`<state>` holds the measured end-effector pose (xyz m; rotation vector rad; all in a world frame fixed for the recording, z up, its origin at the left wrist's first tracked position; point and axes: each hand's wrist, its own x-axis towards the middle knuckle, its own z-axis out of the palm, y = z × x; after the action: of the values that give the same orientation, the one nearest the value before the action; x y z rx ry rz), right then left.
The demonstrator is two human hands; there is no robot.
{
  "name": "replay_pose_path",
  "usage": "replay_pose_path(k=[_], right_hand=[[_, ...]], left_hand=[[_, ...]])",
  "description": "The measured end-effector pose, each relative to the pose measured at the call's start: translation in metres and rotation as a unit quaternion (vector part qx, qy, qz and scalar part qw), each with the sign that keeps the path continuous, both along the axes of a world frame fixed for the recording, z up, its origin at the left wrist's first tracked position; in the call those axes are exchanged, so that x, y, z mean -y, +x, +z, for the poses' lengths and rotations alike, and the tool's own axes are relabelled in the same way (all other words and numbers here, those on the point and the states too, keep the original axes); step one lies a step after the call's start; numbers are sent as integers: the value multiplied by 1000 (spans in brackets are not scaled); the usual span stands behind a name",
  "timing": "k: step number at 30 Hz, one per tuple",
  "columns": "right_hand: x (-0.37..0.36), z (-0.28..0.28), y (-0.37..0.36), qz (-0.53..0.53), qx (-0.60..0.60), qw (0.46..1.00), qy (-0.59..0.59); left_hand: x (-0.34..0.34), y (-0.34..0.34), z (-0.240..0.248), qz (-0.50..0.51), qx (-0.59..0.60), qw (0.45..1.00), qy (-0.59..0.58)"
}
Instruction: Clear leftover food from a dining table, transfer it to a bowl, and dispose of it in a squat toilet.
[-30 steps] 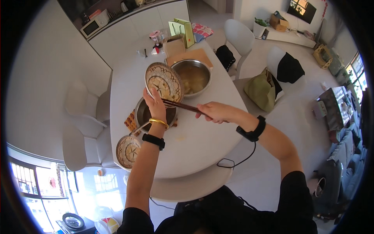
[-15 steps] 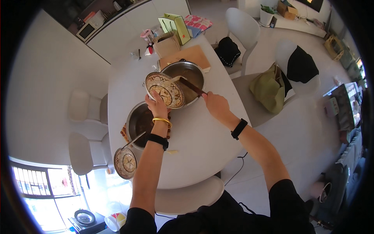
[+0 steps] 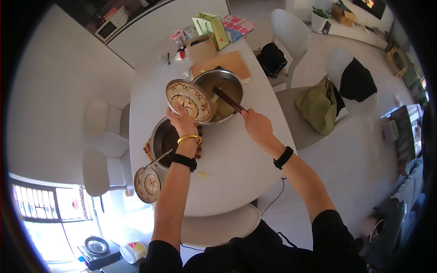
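Observation:
My left hand [image 3: 182, 123] grips a patterned plate [image 3: 185, 98], brown on cream with a star in its middle, tilted steeply beside and partly over a metal pot [image 3: 241, 88]. Brownish liquid and some pale pieces lie in this pot. My right hand [image 3: 258, 128] is closed around dark brown chopsticks [image 3: 230, 101], whose tips reach over the pot near the plate's rim. Below my left hand stands a second metal pot [image 3: 157, 136] with dark contents. A ladle [image 3: 159, 158] leans out of it, above a matching plate [image 3: 147, 184] at the table's left edge.
Behind the far pot lie a brown board [image 3: 234, 63], a tan box [image 3: 200, 48] and a green paper bag [image 3: 211, 29]. A pale scrap [image 3: 203, 174] rests on the white table [image 3: 241, 168]. Chairs surround the table; one holds an olive bag [image 3: 315, 107].
The plate is tipped more steeply, and the pale strip at its rim has gone into the far pot. The chopstick tips have moved away from the plate, over the pot.

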<state>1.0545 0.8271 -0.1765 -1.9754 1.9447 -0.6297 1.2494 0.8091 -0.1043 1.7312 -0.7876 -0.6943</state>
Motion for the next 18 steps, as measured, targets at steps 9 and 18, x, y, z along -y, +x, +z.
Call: replay_pose_path(k=[9,18], right_hand=[[-15,-24,0,-2,-8,998,66],[-88,35,41,143,123,981,33]], left_hand=[[-82,100,35,-74,-426,891,-137],[-274,284,40,203,-200,949,-134]])
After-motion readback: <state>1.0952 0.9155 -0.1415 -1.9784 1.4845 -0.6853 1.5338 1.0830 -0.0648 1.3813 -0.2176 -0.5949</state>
